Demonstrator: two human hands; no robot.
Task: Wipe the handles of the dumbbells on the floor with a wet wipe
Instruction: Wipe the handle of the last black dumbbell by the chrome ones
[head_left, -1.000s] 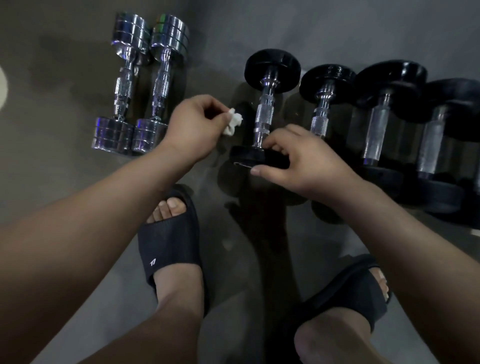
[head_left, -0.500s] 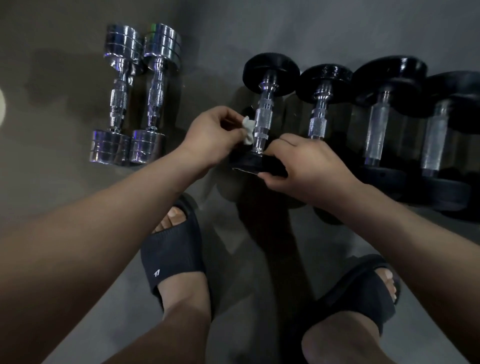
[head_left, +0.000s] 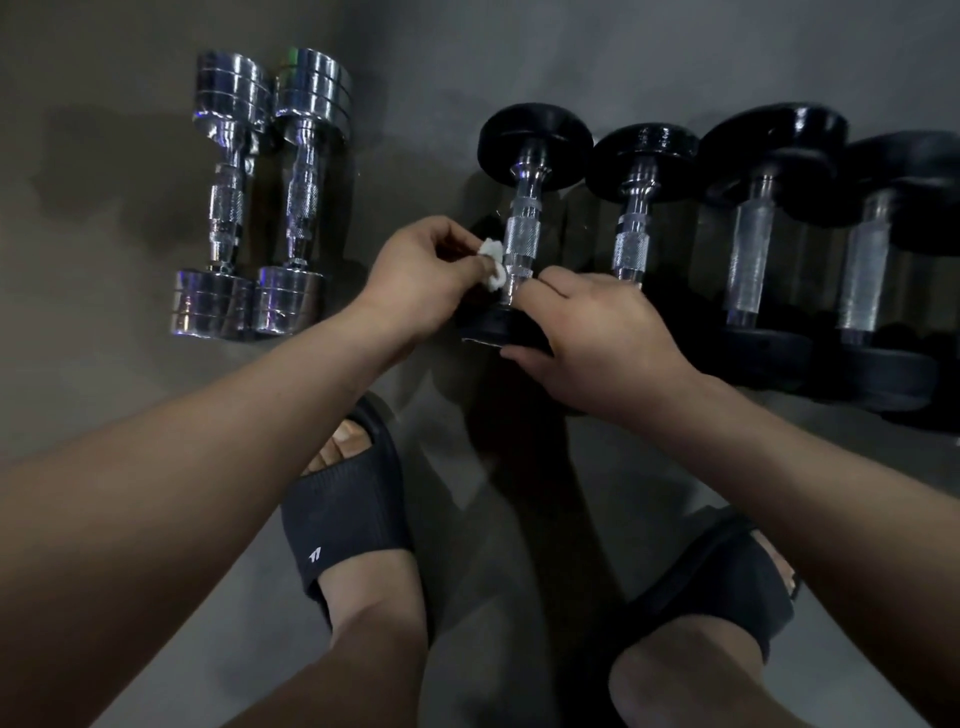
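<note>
A small black dumbbell with a knurled chrome handle lies on the floor at centre. My left hand pinches a crumpled white wet wipe against the left side of that handle, near its lower end. My right hand grips the dumbbell's near black head, fingers curled over its top edge. Two chrome dumbbells lie side by side at the left. A second small black dumbbell and two larger black ones lie to the right.
The dumbbells sit in a row on a grey floor. My feet in black slides, one below the left hand and one at lower right, stand just in front of them. Bare floor stretches to the left.
My left hand has carried the wipe rightward from beside the dumbbell onto its handle. My right hand stays on the near head.
</note>
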